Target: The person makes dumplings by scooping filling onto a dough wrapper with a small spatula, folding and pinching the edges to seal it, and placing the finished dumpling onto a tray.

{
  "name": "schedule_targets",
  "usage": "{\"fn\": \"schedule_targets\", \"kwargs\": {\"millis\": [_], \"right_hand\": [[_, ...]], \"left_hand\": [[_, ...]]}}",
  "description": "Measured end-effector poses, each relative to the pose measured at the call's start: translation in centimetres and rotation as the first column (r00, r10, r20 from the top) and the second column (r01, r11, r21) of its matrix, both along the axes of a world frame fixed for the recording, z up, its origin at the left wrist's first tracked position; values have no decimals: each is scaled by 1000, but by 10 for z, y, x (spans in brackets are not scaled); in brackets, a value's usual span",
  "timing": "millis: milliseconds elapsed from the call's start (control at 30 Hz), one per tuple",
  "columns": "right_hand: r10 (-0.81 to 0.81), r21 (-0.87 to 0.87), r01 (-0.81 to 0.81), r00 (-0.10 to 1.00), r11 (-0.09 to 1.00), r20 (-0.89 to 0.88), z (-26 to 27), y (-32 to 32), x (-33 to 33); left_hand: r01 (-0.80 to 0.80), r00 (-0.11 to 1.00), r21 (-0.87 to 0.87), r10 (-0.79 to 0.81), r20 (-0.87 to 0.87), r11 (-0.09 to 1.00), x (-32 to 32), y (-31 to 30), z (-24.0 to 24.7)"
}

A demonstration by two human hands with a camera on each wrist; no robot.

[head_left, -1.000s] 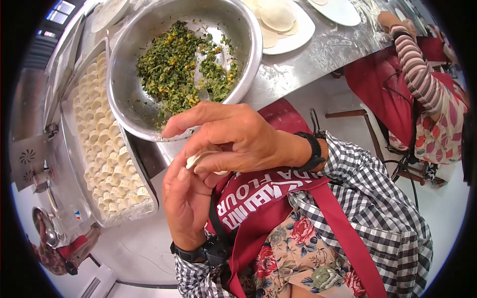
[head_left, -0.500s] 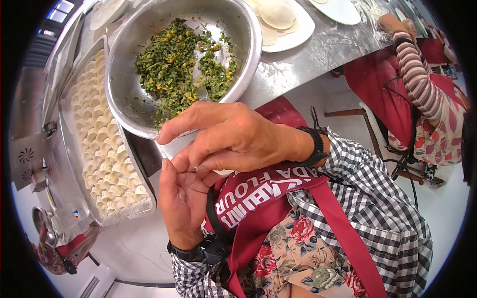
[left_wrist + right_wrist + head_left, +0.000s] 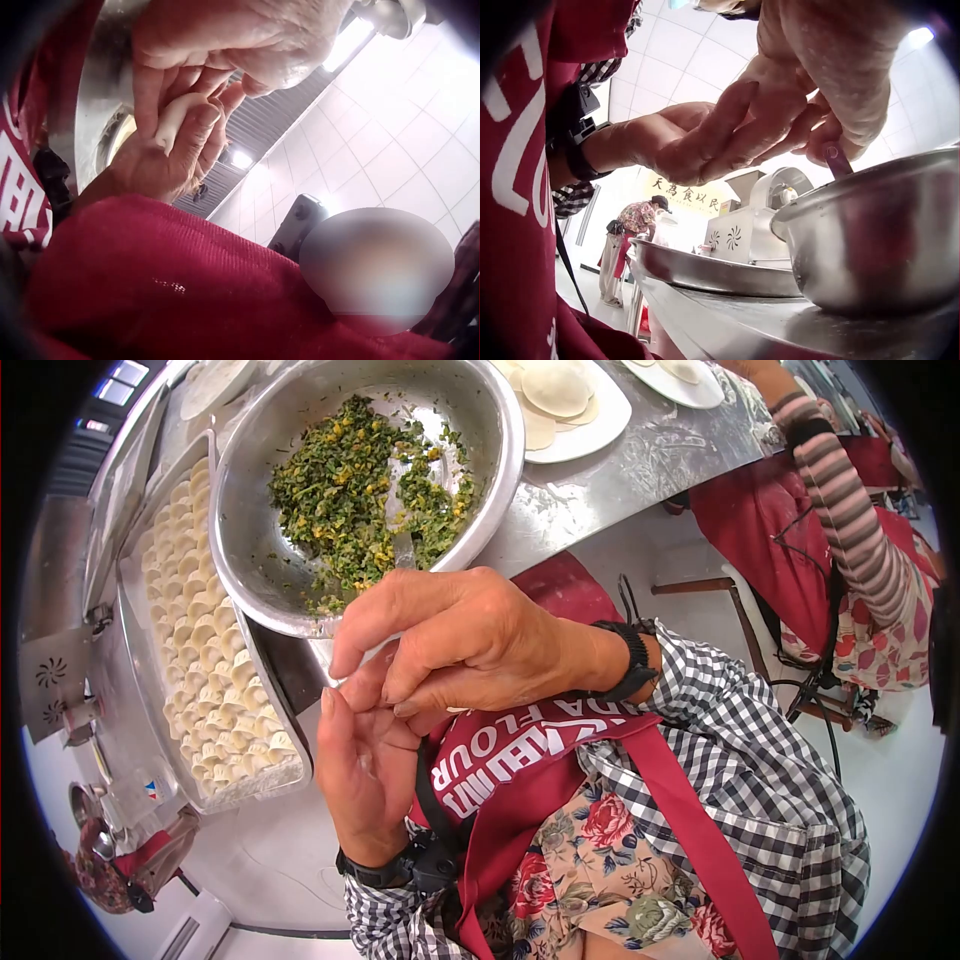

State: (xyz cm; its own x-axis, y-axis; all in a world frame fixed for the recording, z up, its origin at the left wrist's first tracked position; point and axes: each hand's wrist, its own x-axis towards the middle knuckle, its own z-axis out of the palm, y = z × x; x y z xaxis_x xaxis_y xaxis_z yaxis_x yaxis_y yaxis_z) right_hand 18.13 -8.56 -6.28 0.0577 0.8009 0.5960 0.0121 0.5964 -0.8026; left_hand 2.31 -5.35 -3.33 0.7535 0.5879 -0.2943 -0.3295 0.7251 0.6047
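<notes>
A pale, folded dumpling (image 3: 178,118) sits between the two hands and is mostly hidden by fingers in the head view. My right hand (image 3: 475,640), coming from the right, pinches it with thumb and fingers. From below, my left hand (image 3: 368,770) cups it, thumb raised and fingertips at its edge. In the left wrist view, a finger of the left hand (image 3: 232,41) reaches down to the dumpling's end while the other thumb lies along its side. Just beyond both hands stands a steel bowl (image 3: 508,480) with chopped green and yellow filling (image 3: 340,490).
Left of the bowl lies a metal tray (image 3: 307,775) with rows of folded dumplings (image 3: 215,670). A white plate (image 3: 605,438) carries round dough wrappers (image 3: 555,387). A handle (image 3: 837,159) rises over the bowl's rim. Another person's striped sleeve (image 3: 850,520) is at far right.
The dumpling, visible between the fingers a second ago, is now almost covered in the head view. The left hand has shifted slightly left and down. The person at right has reached farther forward.
</notes>
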Motion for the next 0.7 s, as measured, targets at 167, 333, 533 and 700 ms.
{"fn": "schedule_targets", "kwargs": {"millis": [167, 333, 533, 700], "right_hand": [[-83, 106, 76, 994, 991, 65, 4, 2, 0], [-119, -56, 119, 993, 991, 9, 12, -5, -2], [-105, 166, 87, 989, 982, 101, -3, 4, 4], [-162, -16, 163, 986, 987, 30, 12, -6, 1]], "left_hand": [[8, 997, 7, -8, 76, 1000, -3, 2, -4], [48, 995, -26, -45, 87, 999, -3, 3, -2], [44, 980, -84, -26, 198, 996, 4, 5, -9], [63, 980, -69, -49, 194, 996, 8, 6, -3]]}}
